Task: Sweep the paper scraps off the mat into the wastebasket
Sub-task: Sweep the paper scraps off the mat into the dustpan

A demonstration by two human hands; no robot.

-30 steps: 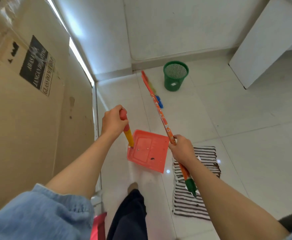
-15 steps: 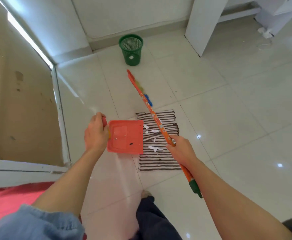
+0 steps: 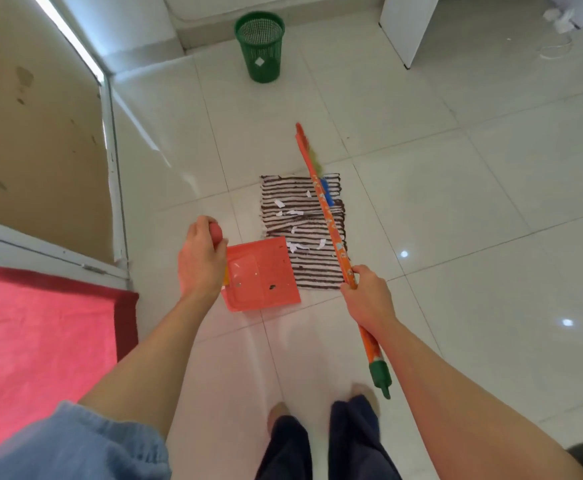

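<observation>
1. The left hand [image 3: 202, 259] is clenched around the handle of the red dustpan [image 3: 260, 273]. The pan sits at the near-left corner of the striped mat [image 3: 317, 268], its far edge overlapping that corner.
2. The right hand [image 3: 368, 299] grasps the orange broom [image 3: 324, 209] partway along the stick. The bristle end lies over the far-right part of the mat.
3. Recommended technique: rest the pan's lip flat against the mat edge, then draw the bristles toward the pan in short, light strokes. Heavy strokes would likely ruck the mat or flick scraps onto the floor.
4. Keep the pan level when lifting it toward the green wastebasket [image 3: 260, 46], which stands well apart on the tiled floor [image 3: 456, 202] beyond the mat.
5. The paper scraps [image 3: 295, 213] are small, white, irregular pieces scattered across the middle of the mat, between pan and broom stick. They appear thin and light, so they should move easily.
6. A few dark specks are visible inside the pan.
</observation>
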